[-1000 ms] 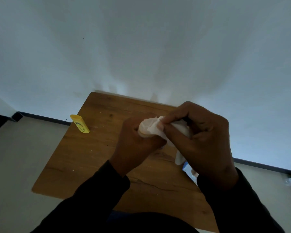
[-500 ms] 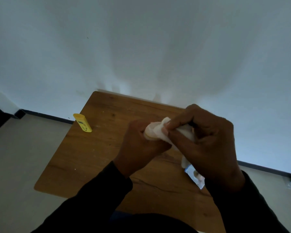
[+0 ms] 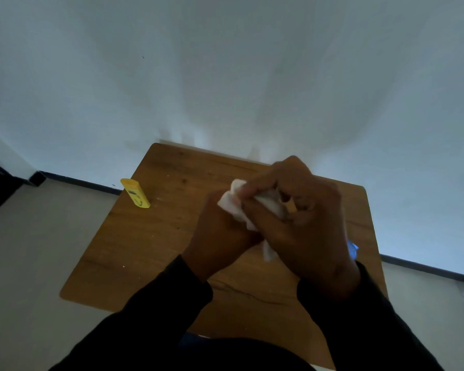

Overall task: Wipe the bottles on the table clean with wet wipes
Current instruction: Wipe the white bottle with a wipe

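The white wall [image 3: 225, 76] fills the upper field, with a dark baseboard [image 3: 78, 182] along its foot and pale floor [image 3: 24, 250] beside it. The wooden table [image 3: 158, 250] stands against the wall, its surface flecked with small pale specks.

My left sleeve [image 3: 145, 325] and right sleeve [image 3: 373, 330] are dark and enter from the bottom. My right hand [image 3: 306, 231] is above the table's middle, fingers curled tight round a crumpled white wet wipe [image 3: 236, 204]; a tail of the wipe hangs below the fist. My left hand [image 3: 220, 236] is directly beside it, touching it, fingers curled round something under the wipe. A small tan part [image 3: 292, 206] shows between my right fingers; I cannot tell whether it is a bottle.

A yellow bottle [image 3: 135, 193] stands at the table's far left edge, well apart from both hands. A blue-and-white item [image 3: 352, 249] shows just behind my right wrist, mostly hidden.
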### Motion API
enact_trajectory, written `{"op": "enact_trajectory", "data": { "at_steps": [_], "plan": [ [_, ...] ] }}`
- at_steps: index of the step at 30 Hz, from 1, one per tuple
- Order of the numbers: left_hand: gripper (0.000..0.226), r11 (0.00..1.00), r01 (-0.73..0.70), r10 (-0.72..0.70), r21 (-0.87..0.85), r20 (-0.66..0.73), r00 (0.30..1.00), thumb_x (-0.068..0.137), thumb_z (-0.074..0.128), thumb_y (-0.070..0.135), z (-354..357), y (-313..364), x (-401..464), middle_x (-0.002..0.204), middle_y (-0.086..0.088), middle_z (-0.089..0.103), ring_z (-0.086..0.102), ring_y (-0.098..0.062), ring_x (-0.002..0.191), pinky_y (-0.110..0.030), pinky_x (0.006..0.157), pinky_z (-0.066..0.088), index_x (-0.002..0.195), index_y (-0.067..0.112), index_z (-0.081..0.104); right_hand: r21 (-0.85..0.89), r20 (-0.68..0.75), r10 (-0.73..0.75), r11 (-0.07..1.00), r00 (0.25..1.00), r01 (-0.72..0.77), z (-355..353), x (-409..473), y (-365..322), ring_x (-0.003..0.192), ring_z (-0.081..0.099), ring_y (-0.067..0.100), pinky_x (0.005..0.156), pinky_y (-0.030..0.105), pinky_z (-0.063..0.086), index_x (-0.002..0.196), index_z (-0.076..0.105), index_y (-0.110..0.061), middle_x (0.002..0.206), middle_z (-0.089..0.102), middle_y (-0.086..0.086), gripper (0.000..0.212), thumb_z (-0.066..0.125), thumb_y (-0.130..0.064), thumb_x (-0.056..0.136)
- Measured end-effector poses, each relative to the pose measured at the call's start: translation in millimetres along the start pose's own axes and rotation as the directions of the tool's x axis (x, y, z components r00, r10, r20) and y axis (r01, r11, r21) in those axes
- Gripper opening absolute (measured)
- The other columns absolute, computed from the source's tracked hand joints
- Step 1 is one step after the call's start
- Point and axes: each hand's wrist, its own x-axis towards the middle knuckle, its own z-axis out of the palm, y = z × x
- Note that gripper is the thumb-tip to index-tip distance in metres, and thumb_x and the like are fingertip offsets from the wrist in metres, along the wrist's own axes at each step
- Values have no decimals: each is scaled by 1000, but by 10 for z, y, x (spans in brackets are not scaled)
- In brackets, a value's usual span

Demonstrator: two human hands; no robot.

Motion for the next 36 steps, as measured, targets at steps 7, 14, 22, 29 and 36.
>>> {"op": "enact_trajectory", "data": {
  "at_steps": [7,14,22,29,36],
  "plan": [
    [10,1000,5,-5,-10,-21,1000,74,70,23,-115,-8,16,72,24,69,65,5,66,-14,60,49,76,32,66,22,26,-20,1000,999,19,-14,-47,58,82,66,10,73,28,51,82,74,-12,86,71,-6,10,81,-5,79],
    [32,999,20,-21,-34,-54,998,69,83,-5,-192,-56,41,73,16,73,69,-2,65,-15,57,50,81,22,71,-56,-92,100,993,991,-106,57,10,167,79,63,14,66,31,50,84,71,-14,83,66,-9,14,80,-3,80],
    [4,994,95,-93,51,-47,995,73,64,30,-294,-110,17,70,25,67,63,6,65,-15,56,49,72,33,61,19,16,12,1000,1000,-12,359,28,11,84,64,16,75,28,48,84,75,-13,84,70,-5,11,80,-5,78],
    [31,981,187,-185,46,-44,982,72,84,6,-576,-238,-13,87,19,74,70,-1,80,-15,65,53,91,26,70,-109,-52,213,970,976,-217,342,51,345,84,61,-2,72,12,46,87,69,-24,86,60,-27,23,80,-6,80],
    [40,936,315,-314,160,-31,949,78,80,30,-1050,-554,155,98,12,59,61,4,88,-15,63,51,106,27,52,-152,184,557,830,810,-536,705,-112,545,79,65,-2,66,10,49,114,56,-38,80,66,-9,40,72,-12,88]
  ]
}}
